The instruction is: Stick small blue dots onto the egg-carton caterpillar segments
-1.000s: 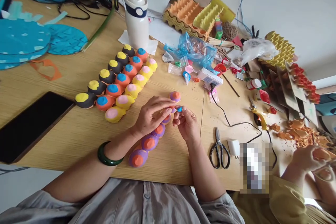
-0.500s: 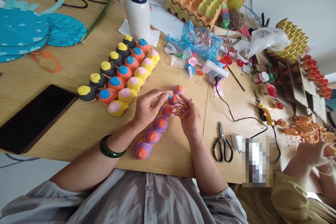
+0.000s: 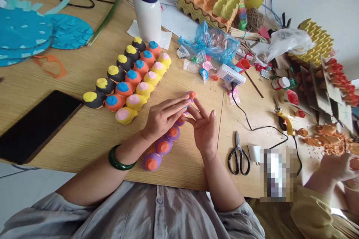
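Observation:
My left hand, with a dark green bangle on its wrist, has its fingers long and close together. A small bit of blue modelling clay shows at its thumb and fingertips, mostly covered. My right hand is turned palm up, its fingers spread and their tips close to the left fingertips. Below both hands lies a row of purple egg-carton cups with orange tops, partly hidden by the left hand. Left of it stand rows of cups in yellow with pink tops, orange with blue tops, and black with yellow tops.
A black phone lies at left and a white bottle stands behind. To the right are scissors, a white charger, a power strip with its cord, and a glue gun. A co-worker's hands are at far right.
My left hand has moved slightly right and its fingers have straightened over the blue clay. My right hand has turned palm up and spread its fingers. The view has shifted slightly.

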The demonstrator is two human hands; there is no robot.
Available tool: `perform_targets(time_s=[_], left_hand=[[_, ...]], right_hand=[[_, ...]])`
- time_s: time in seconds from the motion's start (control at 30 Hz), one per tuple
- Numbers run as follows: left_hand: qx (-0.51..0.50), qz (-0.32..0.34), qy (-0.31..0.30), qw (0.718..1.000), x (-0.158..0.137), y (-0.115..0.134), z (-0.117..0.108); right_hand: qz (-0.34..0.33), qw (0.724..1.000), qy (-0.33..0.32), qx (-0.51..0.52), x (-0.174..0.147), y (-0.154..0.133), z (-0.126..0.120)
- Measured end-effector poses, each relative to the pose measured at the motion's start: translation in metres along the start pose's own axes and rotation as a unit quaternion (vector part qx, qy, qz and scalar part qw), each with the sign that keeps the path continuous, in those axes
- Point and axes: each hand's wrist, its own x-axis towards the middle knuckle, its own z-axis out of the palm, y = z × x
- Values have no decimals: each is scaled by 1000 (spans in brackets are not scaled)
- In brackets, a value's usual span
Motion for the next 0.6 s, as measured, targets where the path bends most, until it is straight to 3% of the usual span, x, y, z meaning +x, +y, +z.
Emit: perform_targets(time_s=[0.1,0.23,0.3,0.43,0.6], left_hand=[[20,0,-3,1000,0,-1,-1],[4,-78,51,996,4,1,-5],[5,-62,70,996,5,2,-5],[19,-12,33,999,4,2,-4],[9,-41,70,997,3,3,-4]], right_hand=[[22,999,-15,26,-1,0,2],[50,995,-16,86,2,-3,2],[71,991,-21,115,3,-5,2],[108,982,-46,148,4,-9,3],[116,976,-50,180,3,-11,5]])
